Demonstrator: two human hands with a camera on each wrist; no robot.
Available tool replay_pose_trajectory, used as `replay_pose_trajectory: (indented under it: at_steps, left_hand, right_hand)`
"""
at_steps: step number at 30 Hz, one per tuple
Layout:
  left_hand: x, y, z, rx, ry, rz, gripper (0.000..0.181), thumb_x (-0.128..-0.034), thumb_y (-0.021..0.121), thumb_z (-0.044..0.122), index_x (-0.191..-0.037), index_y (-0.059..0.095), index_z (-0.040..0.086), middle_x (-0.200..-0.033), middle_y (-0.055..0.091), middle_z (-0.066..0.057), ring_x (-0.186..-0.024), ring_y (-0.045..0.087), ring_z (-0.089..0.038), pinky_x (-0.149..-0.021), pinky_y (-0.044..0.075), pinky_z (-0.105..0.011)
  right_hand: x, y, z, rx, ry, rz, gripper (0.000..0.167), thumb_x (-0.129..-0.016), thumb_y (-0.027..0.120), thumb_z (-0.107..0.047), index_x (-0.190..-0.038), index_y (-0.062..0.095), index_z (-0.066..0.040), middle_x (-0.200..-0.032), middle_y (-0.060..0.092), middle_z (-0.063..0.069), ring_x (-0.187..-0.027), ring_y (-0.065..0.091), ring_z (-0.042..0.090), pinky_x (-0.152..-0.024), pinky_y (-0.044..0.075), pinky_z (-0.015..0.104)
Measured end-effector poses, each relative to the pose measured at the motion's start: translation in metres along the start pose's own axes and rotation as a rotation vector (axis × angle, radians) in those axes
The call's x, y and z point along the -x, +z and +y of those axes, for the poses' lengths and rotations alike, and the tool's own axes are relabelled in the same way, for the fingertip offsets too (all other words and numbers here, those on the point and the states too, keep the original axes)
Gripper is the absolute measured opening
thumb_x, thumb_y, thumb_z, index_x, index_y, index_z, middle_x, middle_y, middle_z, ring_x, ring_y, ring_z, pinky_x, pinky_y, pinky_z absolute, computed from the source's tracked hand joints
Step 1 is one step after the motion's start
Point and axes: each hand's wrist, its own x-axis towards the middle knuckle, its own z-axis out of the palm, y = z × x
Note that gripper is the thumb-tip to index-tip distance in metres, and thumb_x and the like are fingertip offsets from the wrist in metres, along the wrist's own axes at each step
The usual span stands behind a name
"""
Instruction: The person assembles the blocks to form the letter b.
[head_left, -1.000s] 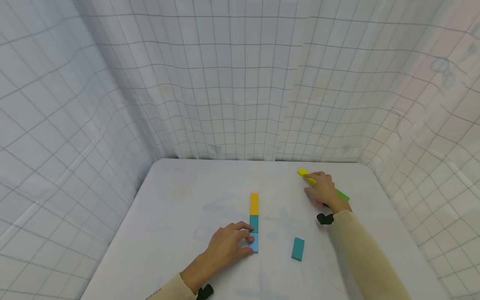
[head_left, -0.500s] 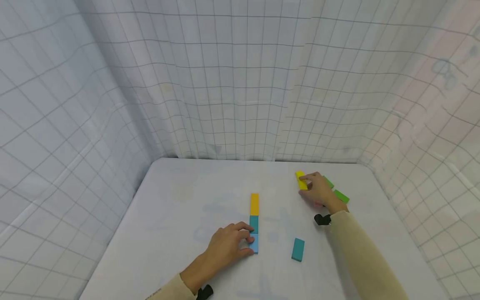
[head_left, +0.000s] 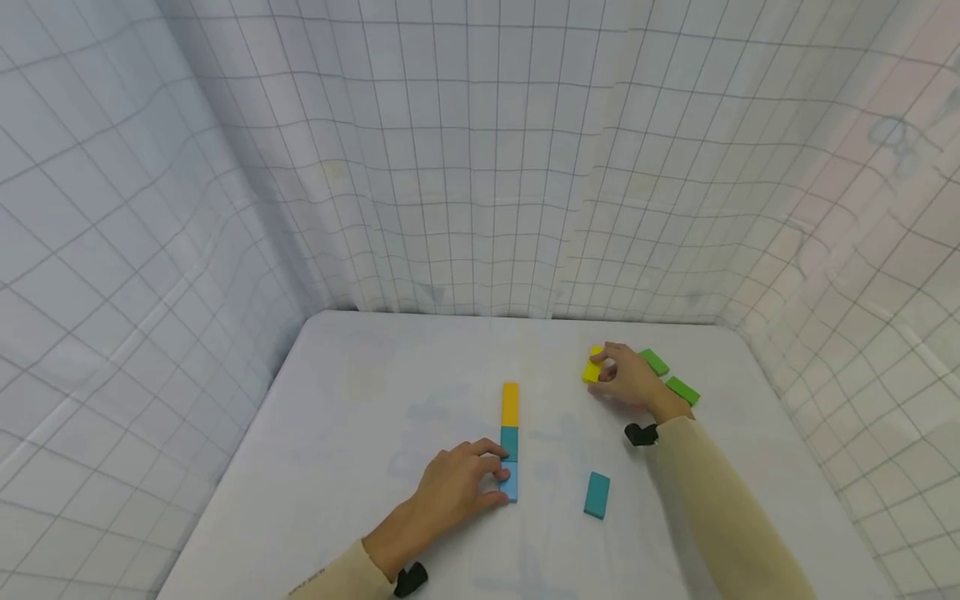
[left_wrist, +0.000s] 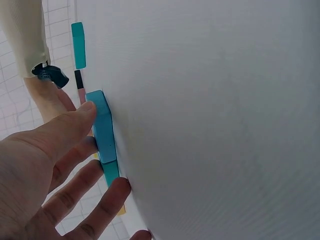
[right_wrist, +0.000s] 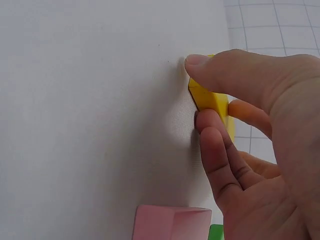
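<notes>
Yellow block is sitting right of and beyond the orange block; your right hand is pinching it, probably best lightly and level; your left hand, fingers spread, is touching the light-blue block.

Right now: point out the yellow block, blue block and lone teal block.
Yellow block (right_wrist: 204, 97): right wrist view, exposed face.
Blue block (left_wrist: 104, 130): left wrist view, large face.
Lone teal block (head_left: 597, 493): head view, middle of top face.
</notes>
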Motion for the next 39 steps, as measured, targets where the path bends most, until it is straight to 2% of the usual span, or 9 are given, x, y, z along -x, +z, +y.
replay_pose_trajectory:
  at_steps: [6, 14, 20, 25, 32, 39]
  left_hand:
    - [0.000, -0.001, 0.000, -0.014, 0.002, -0.003, 0.025, -0.0895, 0.104, 0.036, -0.109, 0.091, 0.025, -0.139, 0.082, 0.009, -0.103, 0.079, -0.020, -0.070, 0.057, -0.025]
    - [0.001, -0.003, 0.001, -0.013, 0.007, 0.009, 0.024, -0.0897, 0.104, 0.034, -0.107, 0.091, 0.024, -0.138, 0.082, 0.008, -0.105, 0.080, -0.021, -0.072, 0.060, -0.028]
    - [0.001, -0.002, 0.000, -0.011, -0.001, 0.005, 0.024, -0.0899, 0.104, 0.034, -0.107, 0.092, 0.024, -0.138, 0.082, 0.008, -0.105, 0.080, -0.021, -0.073, 0.060, -0.027]
    - [0.000, -0.003, 0.001, -0.021, -0.004, -0.002, 0.025, -0.0903, 0.104, 0.035, -0.108, 0.091, 0.024, -0.139, 0.082, 0.007, -0.106, 0.080, -0.021, -0.075, 0.062, -0.029]
    - [0.001, -0.002, 0.002, -0.005, -0.011, -0.013, 0.025, -0.0910, 0.103, 0.035, -0.109, 0.091, 0.023, -0.139, 0.081, 0.007, -0.112, 0.080, -0.021, -0.078, 0.062, -0.032]
    - [0.001, -0.001, 0.000, 0.017, -0.012, -0.011, 0.022, -0.0933, 0.101, 0.036, -0.107, 0.089, 0.025, -0.139, 0.080, 0.008, -0.110, 0.077, -0.020, -0.079, 0.060, -0.032]
  right_hand:
    - [-0.001, 0.002, -0.004, -0.012, 0.014, 0.003, 0.050, -0.099, 0.095, -0.016, -0.142, 0.073, -0.003, -0.152, 0.064, 0.026, -0.112, 0.074, 0.029, -0.099, 0.060, 0.040]
    - [-0.001, 0.004, -0.012, -0.002, 0.048, -0.002, 0.053, -0.098, 0.096, -0.021, -0.143, 0.074, -0.006, -0.132, 0.071, 0.017, -0.110, 0.072, 0.028, -0.095, 0.059, 0.038]
    - [0.000, 0.006, -0.015, -0.007, 0.044, 0.003, 0.053, -0.097, 0.098, -0.023, -0.143, 0.075, -0.008, -0.129, 0.073, 0.016, -0.112, 0.074, 0.028, -0.100, 0.061, 0.042]
    - [0.000, 0.009, -0.016, -0.007, 0.011, 0.014, 0.053, -0.096, 0.099, -0.021, -0.142, 0.077, -0.008, -0.126, 0.074, 0.015, -0.109, 0.076, 0.027, -0.096, 0.061, 0.040]
    - [-0.003, 0.017, -0.017, -0.003, -0.020, 0.013, 0.054, -0.097, 0.098, -0.021, -0.146, 0.077, -0.010, -0.133, 0.073, 0.017, -0.112, 0.078, 0.027, -0.099, 0.064, 0.040]
    - [-0.009, 0.024, -0.021, -0.007, -0.068, 0.011, 0.055, -0.095, 0.099, -0.019, -0.145, 0.077, -0.009, -0.137, 0.072, 0.020, -0.110, 0.080, 0.026, -0.090, 0.064, 0.033]
